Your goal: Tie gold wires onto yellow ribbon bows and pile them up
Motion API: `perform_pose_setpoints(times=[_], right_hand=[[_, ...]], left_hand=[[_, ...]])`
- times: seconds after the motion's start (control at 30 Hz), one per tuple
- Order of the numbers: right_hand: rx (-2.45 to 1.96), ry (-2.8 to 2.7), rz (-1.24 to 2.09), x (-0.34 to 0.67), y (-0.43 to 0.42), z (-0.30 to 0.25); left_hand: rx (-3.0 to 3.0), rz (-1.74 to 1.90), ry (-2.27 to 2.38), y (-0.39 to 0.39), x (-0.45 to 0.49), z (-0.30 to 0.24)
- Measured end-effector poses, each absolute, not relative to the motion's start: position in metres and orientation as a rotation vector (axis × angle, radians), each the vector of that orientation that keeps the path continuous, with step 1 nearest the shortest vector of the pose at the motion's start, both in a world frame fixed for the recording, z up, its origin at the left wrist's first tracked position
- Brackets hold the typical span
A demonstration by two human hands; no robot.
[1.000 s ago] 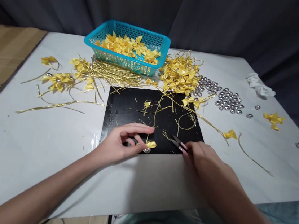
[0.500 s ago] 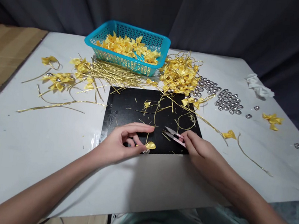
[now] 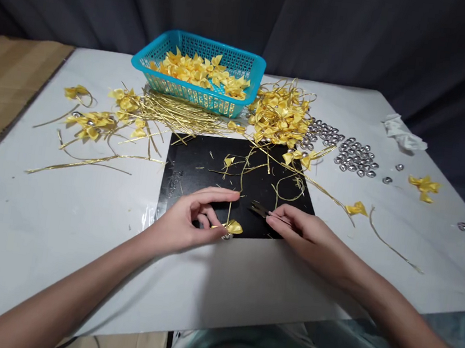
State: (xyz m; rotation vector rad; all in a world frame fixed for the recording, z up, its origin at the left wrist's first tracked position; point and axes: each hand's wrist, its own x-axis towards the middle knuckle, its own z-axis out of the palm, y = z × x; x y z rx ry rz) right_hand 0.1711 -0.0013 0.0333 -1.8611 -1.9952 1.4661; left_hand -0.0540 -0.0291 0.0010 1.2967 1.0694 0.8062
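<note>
My left hand (image 3: pixel 199 215) pinches a yellow ribbon bow (image 3: pixel 234 228) near the front edge of a black mat (image 3: pixel 198 175). A silver bead sits under the bow, and a short gold cord rises from it toward my stretched index finger. My right hand (image 3: pixel 302 228) is closed round a pair of thread snips (image 3: pixel 258 209). Their dark blades point left, a little apart from my left fingertips. On the mat lie cord scraps, a loop of gold cord (image 3: pixel 290 189) and a small yellow ribbon piece (image 3: pixel 229 162).
Behind the mat stands a blue basket (image 3: pixel 195 93) of yellow bows. Beside it are a bundle of gold cords (image 3: pixel 180 115), a heap of corded bows (image 3: pixel 280 115) and silver beads (image 3: pixel 355 158). Crumpled white tissue (image 3: pixel 405 133) lies far right, and bows (image 3: pixel 92 126) lie left.
My right hand has turned the snips, so the blades now show dark and closer together, and it has shifted slightly left. My left hand has hardly moved.
</note>
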Motion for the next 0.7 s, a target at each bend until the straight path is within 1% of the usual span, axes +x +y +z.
perform_pose_setpoints(times=[0.07,0.2,0.27,0.3,0.33,0.47,0.53,0.6,0.63,0.7], right_hand=[[-1.815,-1.957,1.569,0.171,-0.001,0.033],[-1.659,-1.765,2.109,0.174,0.004,0.033],[-1.587,-1.682,2.23,0.174,0.005,0.032],[-1.593,-1.697,2.196,0.173,0.006,0.03],[-1.628,-1.756,2.092,0.173,0.006,0.028],[-1.786,-2.117,1.398,0.168,0.004,0.022],[-1.799,-2.259,1.184,0.165,0.003,0.021],[-1.759,-2.35,1.108,0.162,0.003,0.021],[-1.73,-2.362,1.124,0.161,0.003,0.021],[-1.693,-2.322,1.266,0.16,0.003,0.023]], left_hand=[[1.299,0.802,1.07,-0.029,-0.054,0.001],[1.307,0.785,1.067,-0.029,-0.054,0.002],[1.316,0.765,1.057,-0.028,-0.054,0.002],[1.321,0.757,1.053,-0.028,-0.053,0.002],[1.326,0.751,1.049,-0.027,-0.053,0.002],[1.329,0.756,1.047,-0.029,-0.053,0.001],[1.33,0.756,1.042,-0.029,-0.053,0.001],[1.33,0.757,1.036,-0.03,-0.054,0.0],[1.327,0.761,1.033,-0.03,-0.054,0.0],[1.322,0.773,1.034,-0.03,-0.054,0.0]])
